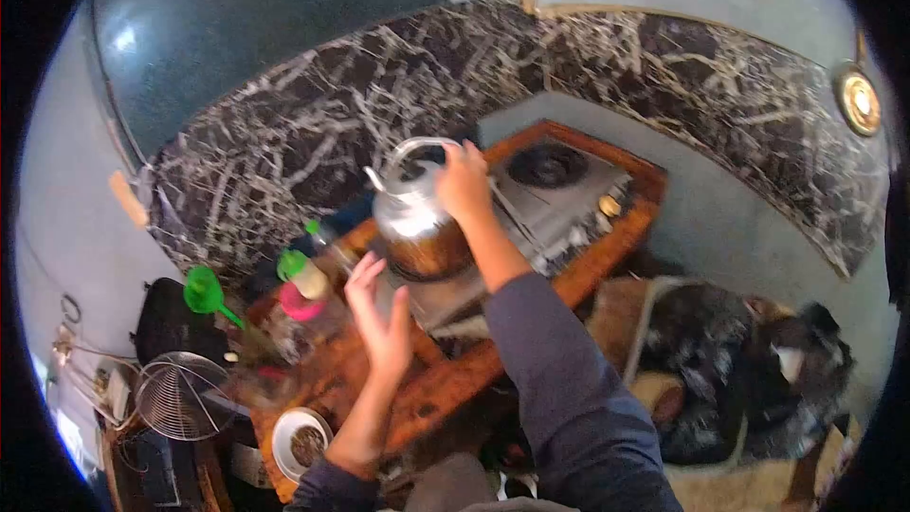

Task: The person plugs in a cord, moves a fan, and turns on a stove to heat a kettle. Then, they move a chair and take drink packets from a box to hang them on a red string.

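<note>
A metal kettle [422, 223], shiny on top and browned round its lower body, sits over the left side of a two-burner gas stove [569, 209]. Its spout points to the left. My right hand [463, 182] is closed round the right end of the kettle's raised handle [424, 143]. Lower down and to the left, my left hand [379, 315] is held up with fingers stretched and thumb apart, nothing in it. It is near the kettle's lower left side. The stove's right burner [547, 165] is bare.
The stove rests on a wooden table [455, 386]. Left of it are a bottle with a green cap [322, 237], a pink container [301, 303], a green funnel-like scoop [204, 291] and a white bowl [289, 431]. A wire strainer [182, 396] is further left, and a filled black bag [701, 360] lies right.
</note>
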`<state>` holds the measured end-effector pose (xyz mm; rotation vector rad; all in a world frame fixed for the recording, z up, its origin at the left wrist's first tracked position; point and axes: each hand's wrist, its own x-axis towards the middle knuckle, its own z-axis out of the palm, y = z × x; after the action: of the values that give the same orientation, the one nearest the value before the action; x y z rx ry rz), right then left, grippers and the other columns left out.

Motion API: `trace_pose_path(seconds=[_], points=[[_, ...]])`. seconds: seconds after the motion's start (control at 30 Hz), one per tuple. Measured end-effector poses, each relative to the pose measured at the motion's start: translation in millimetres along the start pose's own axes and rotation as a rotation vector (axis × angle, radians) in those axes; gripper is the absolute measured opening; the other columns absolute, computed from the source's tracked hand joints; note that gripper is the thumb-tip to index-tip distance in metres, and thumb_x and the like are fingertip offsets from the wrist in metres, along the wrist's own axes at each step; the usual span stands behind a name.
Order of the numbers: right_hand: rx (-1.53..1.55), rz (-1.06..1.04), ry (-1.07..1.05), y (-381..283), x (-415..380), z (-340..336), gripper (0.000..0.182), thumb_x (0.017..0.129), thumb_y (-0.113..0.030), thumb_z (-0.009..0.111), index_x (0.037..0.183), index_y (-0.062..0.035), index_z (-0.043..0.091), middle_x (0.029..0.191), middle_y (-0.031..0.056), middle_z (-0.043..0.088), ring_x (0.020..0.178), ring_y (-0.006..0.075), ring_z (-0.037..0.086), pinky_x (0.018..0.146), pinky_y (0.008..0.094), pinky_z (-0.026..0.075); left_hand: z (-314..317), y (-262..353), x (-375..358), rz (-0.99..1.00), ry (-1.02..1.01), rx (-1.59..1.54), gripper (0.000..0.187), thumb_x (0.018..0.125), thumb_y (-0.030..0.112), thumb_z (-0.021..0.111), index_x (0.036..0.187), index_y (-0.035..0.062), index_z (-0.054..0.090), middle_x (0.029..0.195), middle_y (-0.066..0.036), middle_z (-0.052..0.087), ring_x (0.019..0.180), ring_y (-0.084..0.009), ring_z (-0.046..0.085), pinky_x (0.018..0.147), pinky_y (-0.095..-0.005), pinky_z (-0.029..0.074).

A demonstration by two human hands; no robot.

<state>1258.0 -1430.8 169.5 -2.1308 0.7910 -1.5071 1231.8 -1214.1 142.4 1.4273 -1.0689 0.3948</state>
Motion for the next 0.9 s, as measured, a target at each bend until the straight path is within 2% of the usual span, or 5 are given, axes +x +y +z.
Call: trace_pose_path(seconds=[0.2,0.37,0.53,0.67,0.9], points=[[-0.201,-0.048,-0.296,-91,-89,-108,0.041,0.069,-0.010,0.053,0.109,-0.0057,0.046,0.110,0.0258,0.041,0.100,0.0381,0.043,0.078,0.0446,0.041,-67,47,-112,-0.132,-0.081,-0.132,0.035,0.079,0.014,0.053,0.109,0.0017,0.040,0.121,-0.015,0.037,0.113,-0.0250,0.036,0.096,-0.0373,0.027],[0.255,0.013,-0.384,-131,-243,-192,0.047,0.073,-0.010,0.053,0.115,0.0012,0.035,0.117,0.0252,0.033,0.111,0.0383,0.035,0.090,0.0404,0.033,-94,55,-191,-0.319,-0.192,-0.386,0.034,0.082,0.011,0.050,0.111,-0.0001,0.038,0.121,-0.015,0.037,0.112,-0.0250,0.036,0.095,-0.0370,0.029],[0.413,0.449,-0.587,-134,-421,-334,0.050,0.080,-0.016,0.054,0.124,-0.0056,0.032,0.116,0.0147,0.042,0.106,0.0262,0.043,0.088,0.0340,0.036,-85,46,-280,-0.443,-0.412,-0.505,0.032,0.083,0.013,0.048,0.110,-0.0001,0.038,0.119,-0.015,0.037,0.107,-0.0219,0.039,0.089,-0.0341,0.033],[0.050,0.955,-0.377,-160,-531,-437,0.046,0.076,-0.016,0.056,0.118,-0.0060,0.041,0.116,0.0152,0.044,0.102,0.0262,0.047,0.087,0.0324,0.039,-63,85,-336,-0.376,-0.656,-0.715,0.028,0.081,0.013,0.050,0.105,0.0024,0.041,0.116,-0.011,0.036,0.104,-0.0217,0.040,0.087,-0.0335,0.034],[-0.031,1.053,0.288,-186,-598,-513,0.039,0.078,-0.011,0.054,0.116,-0.0077,0.044,0.110,0.0097,0.050,0.092,0.0214,0.054,0.077,0.0311,0.045,-12,213,-369,-0.211,-0.938,-1.116,0.017,0.076,0.005,0.049,0.093,0.0004,0.045,0.098,-0.012,0.043,0.093,-0.0205,0.044,0.083,-0.0318,0.036]])
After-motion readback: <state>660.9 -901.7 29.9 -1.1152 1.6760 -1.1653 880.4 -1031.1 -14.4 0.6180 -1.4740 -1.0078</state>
